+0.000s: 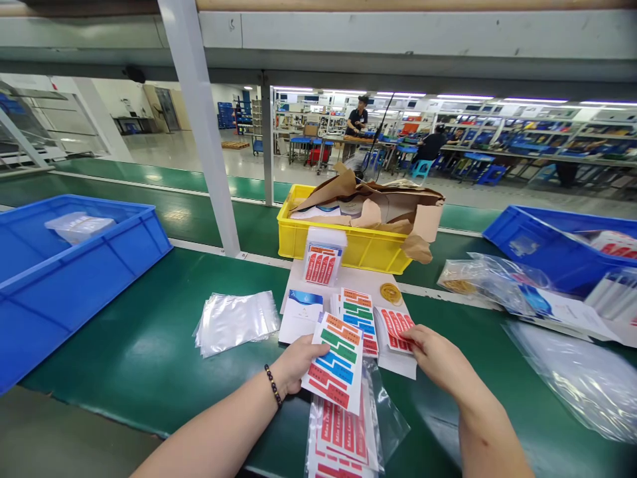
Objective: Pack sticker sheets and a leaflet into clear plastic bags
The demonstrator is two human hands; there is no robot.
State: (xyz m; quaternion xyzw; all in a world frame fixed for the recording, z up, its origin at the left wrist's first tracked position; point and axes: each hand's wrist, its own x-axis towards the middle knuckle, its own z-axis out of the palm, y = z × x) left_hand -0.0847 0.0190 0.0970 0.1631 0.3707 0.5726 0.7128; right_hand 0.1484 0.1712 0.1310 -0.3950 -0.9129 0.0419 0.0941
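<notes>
My left hand (300,365) is closed on sheets of coloured labels (334,362) in orange, green, blue and red, with its thumb on top. My right hand (432,352) pinches the edge of a red label sheet (397,326) on a small pile at the right. Between the hands lies a stack of similar multicoloured label sheets (359,312). Below my left hand, clear bags hold red-printed sheets (343,431). A white booklet with a blue top (303,312) lies at the left of the stack. Behind it, a clear box (324,255) holds red label sheets.
A yellow crate (343,242) with torn brown paper stands behind. Blue bins (164,229) (547,232) flank the green table. Clear bags (239,322) lie at left, rubber bands (391,293) near the crate, and plastic bags (572,372) at right. A white post (204,126) rises at left.
</notes>
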